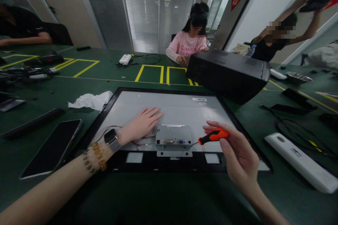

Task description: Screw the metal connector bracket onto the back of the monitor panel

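Observation:
A monitor panel (pixel 185 107) lies face down on the green table, its grey metal back up inside a black frame. My left hand (pixel 141 124) rests flat on that metal back, fingers stretched out, just left of a small metal port box (pixel 173 140). Thin red wires (pixel 137 143) run under the wrist. My right hand (pixel 237 154) is closed round an orange and black screwdriver (pixel 213 135). Its thin shaft points left, and the tip sits at the right edge of the port box.
A black monitor back cover (pixel 229 74) stands behind the panel. A dark phone (pixel 52 147) and a crumpled white cloth (pixel 91 100) lie to the left. A white plastic bar (pixel 301 161) and black cables (pixel 293 119) lie to the right. Other people sit at the far side.

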A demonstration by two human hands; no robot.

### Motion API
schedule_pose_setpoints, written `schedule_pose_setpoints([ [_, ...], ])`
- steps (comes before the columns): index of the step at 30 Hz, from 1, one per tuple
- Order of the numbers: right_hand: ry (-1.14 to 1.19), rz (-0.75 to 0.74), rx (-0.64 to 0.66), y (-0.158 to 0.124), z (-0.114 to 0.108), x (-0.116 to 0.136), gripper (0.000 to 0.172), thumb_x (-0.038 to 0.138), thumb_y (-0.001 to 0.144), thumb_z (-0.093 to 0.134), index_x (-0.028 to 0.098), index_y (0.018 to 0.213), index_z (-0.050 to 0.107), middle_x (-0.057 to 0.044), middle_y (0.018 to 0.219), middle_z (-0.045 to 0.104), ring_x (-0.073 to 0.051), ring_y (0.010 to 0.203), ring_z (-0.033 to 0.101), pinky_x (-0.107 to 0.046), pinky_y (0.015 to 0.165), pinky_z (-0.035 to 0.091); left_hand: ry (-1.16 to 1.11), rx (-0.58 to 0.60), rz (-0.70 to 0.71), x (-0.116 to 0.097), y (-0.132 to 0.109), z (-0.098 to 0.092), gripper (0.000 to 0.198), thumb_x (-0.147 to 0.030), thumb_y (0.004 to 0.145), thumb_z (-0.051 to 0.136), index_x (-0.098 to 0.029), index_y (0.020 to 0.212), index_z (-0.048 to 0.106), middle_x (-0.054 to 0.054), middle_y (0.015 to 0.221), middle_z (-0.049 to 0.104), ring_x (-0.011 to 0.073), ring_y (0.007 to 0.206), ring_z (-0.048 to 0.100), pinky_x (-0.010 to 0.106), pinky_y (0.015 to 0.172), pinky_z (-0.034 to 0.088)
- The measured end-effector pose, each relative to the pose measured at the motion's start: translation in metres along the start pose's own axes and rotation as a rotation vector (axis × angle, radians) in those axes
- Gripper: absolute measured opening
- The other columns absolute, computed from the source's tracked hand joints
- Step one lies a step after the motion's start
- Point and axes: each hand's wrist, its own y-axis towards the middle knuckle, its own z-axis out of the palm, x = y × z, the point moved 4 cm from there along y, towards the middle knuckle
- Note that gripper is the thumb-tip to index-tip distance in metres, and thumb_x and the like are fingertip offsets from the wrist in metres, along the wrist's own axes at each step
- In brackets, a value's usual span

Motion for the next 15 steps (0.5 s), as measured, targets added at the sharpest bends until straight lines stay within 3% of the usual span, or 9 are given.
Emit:
schedule_pose_setpoints([
  [9,0.022,-0.005,0.074,-0.0032,0.0015,0.0007,0.051,0.009,0.091,0.044,0.027,0.138,0.046,-0.009,0.138,0.054,-0.027,0.112,0.063,-0.051,0.097,0.050,0.000,0.004,-0.008,-0.0021,-0.0006,-0.0029,0.043,-0.026,0.102,0.027,-0.024,0.146,0.031,0.007,0.154,0.027,0.0220,0.141,0.024,0.045,0.113,0.022],
  [15,0.024,0.003,0.034,-0.0008,0.0037,0.0051,0.049,0.007,0.089,0.049,0.027,0.133,0.053,-0.009,0.137,0.055,-0.028,0.116,0.060,-0.054,0.099,0.048,-0.006,-0.001,-0.007,-0.0003,-0.0004,-0.0008,0.044,-0.027,0.102,0.028,-0.025,0.146,0.031,0.007,0.154,0.026,0.0228,0.141,0.025,0.046,0.113,0.022],
])
